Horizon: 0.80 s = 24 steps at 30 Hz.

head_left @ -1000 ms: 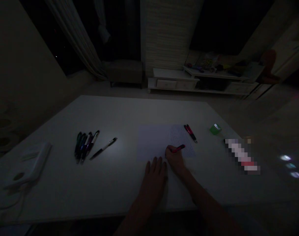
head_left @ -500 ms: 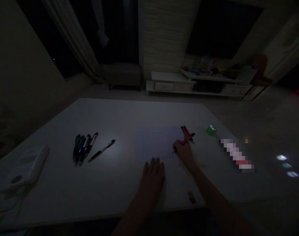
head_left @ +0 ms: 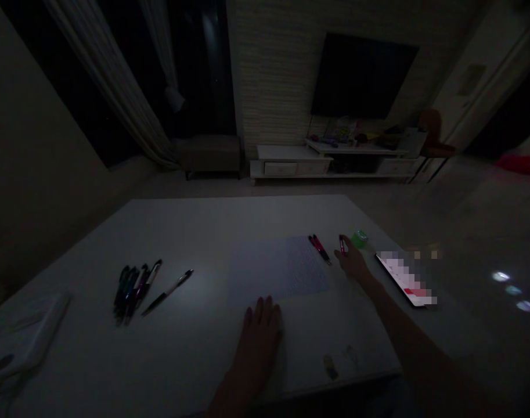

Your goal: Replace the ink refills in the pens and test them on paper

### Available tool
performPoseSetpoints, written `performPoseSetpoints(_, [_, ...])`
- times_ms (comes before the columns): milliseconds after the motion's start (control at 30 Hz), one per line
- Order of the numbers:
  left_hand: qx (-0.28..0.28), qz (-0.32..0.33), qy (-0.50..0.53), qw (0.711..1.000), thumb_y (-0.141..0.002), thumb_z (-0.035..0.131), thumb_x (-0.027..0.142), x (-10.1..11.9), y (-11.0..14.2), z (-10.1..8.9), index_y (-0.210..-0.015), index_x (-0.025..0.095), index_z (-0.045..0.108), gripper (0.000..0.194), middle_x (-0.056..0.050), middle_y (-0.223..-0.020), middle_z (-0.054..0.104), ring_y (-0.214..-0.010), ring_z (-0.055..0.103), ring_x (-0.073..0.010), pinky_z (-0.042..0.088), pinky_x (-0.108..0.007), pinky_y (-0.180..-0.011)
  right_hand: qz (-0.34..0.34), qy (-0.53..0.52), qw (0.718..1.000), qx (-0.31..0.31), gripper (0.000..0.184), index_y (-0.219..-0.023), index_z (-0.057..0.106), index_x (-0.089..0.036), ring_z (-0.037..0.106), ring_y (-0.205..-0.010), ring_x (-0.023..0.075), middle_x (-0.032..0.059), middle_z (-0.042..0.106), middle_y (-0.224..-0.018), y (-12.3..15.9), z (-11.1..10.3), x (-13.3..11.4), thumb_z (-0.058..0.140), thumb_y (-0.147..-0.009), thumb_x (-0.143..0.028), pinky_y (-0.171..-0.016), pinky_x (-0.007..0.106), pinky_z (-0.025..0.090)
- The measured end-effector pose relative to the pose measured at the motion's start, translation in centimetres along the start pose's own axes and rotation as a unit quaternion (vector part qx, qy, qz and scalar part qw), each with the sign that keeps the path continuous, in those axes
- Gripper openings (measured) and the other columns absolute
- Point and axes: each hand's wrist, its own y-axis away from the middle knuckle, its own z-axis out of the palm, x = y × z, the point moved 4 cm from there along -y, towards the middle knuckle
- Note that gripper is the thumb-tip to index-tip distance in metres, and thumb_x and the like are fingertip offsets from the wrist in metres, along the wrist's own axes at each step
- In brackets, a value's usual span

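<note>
Living rm at night, dim: black wall-mounted TV (head_left: 363, 75) over low white TV cabinet (head_left: 280, 169), beyond broad white rectangular surface (head_left: 230, 217).

1. Right hand (head_left: 354, 262): fingers (head_left: 346, 251) curled shut on slim magenta pen (head_left: 342, 245); only upper end shows, approx. upright, apparently lifted off surface, just right of paper.
2. Left hand (head_left: 259, 342): flat, palm down, fingers slightly spread, holds nothing; tips about at lower edge of pale rectangular paper sheet (head_left: 276, 273), seemingly resting or steadying. Faint fine lines on sheet's right part, too dark to read.
3. Two slim red-and-black pens (head_left: 319, 248): side by side at sheet's top right corner, apparently set aside.
4. Small green object (head_left: 359, 238): just beyond right hand; kind unclear.
5. Smartphone (head_left: 406, 280): right of hand, display pixelated.
6. Bundle of dark pens (head_left: 134, 293) and black-and-silver pen (head_left: 166, 292): left of sheet, lined up close together, out of reach of both hands' current spots.
</note>
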Motion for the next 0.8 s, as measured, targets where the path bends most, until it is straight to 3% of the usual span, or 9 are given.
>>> performPoseSetpoints(133, [-0.011,-0.008,0.003,1.000,-0.084,0.039,0.015,0.1,-0.2,-0.2,-0.131,0.016,0.040,0.047,-0.014,-0.141,0.032,-0.130,0.026,-0.0316,0.031,-0.054,-0.100,0.001,0.084,0.996,0.043,0.063,-0.130,0.040,-0.010,0.060,-0.067,0.0215,0.0094,0.064,-0.077,-0.9,0.8,1.2,0.053,-0.073,-0.034,-0.063,0.031,0.043])
performPoseSetpoints(267, [-0.033,-0.014,0.008,0.999,-0.084,0.039,0.016,0.3,-0.2,-0.9,-0.131,0.014,0.040,0.048,-0.015,-0.141,0.032,-0.130,0.025,-0.0323,0.030,-0.053,-0.101,-0.023,0.070,0.997,0.026,0.054,-0.127,0.046,-0.008,0.061,-0.085,0.0206,0.0152,0.064,-0.100,-1.0,2.1,1.4,0.047,-0.078,-0.030,-0.076,0.029,0.044])
performPoseSetpoints(467, [-0.018,-0.003,0.015,1.000,-0.085,0.039,0.018,0.4,0.4,-1.3,-0.131,0.015,0.038,0.047,-0.013,-0.142,0.030,-0.131,0.025,-0.0307,0.029,-0.052,-0.102,-0.030,0.079,0.996,-0.002,0.040,-0.113,0.059,-0.010,0.061,-0.086,0.0186,0.0136,0.065,-0.101,-0.6,3.2,1.4,0.043,-0.079,-0.023,-0.078,0.027,0.044])
performPoseSetpoints(633, [-0.015,0.012,0.043,0.999,-0.087,0.039,0.023,0.1,0.9,-1.0,-0.131,0.018,0.039,0.044,-0.010,-0.143,0.030,-0.131,0.024,-0.0287,0.027,-0.050,-0.104,-0.018,0.100,0.995,-0.012,0.039,-0.109,0.062,-0.009,0.062,-0.083,0.0200,0.0148,0.067,-0.094,-0.6,2.9,1.1,0.045,-0.077,-0.021,-0.074,0.027,0.044])
performPoseSetpoints(800, [-0.020,0.014,0.042,0.999,-0.084,0.041,0.016,-1.2,1.5,-2.0,-0.131,0.019,0.038,0.047,-0.009,-0.143,0.030,-0.132,0.024,-0.0272,0.025,-0.049,-0.105,-0.008,0.126,0.992,-0.017,0.039,-0.108,0.063,-0.008,0.063,-0.084,0.0211,0.0153,0.068,-0.094,-0.3,2.4,0.9,0.048,-0.074,-0.021,-0.073,0.027,0.044])
